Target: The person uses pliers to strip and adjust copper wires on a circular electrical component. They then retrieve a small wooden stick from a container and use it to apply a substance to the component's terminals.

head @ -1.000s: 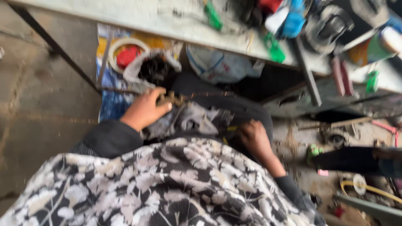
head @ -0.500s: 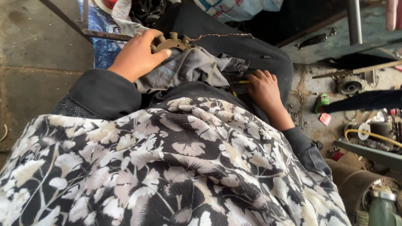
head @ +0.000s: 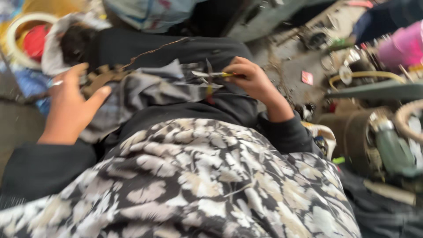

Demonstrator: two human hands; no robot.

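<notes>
the whole view is blurred by motion, so small parts are hard to tell. the left hand point(head: 70, 108) lies with fingers spread loosely over a brownish toothed metal part point(head: 103, 76) that sits on a grey rag point(head: 145, 94) in the lap; whether it truly grips the part i cannot tell, as the palm hides it. the right hand point(head: 251, 79) is curled closed around a thin yellow-handled tool point(head: 211, 75), its tip blurred over the rag. a flowered garment point(head: 211, 185) fills the lower view and covers the body. at the top left edge a pale ring point(head: 13, 31) and a red thing are cut off; cluttered metal scrap point(head: 379, 132) crowds the right side, leaving little free room beside the right forearm
</notes>
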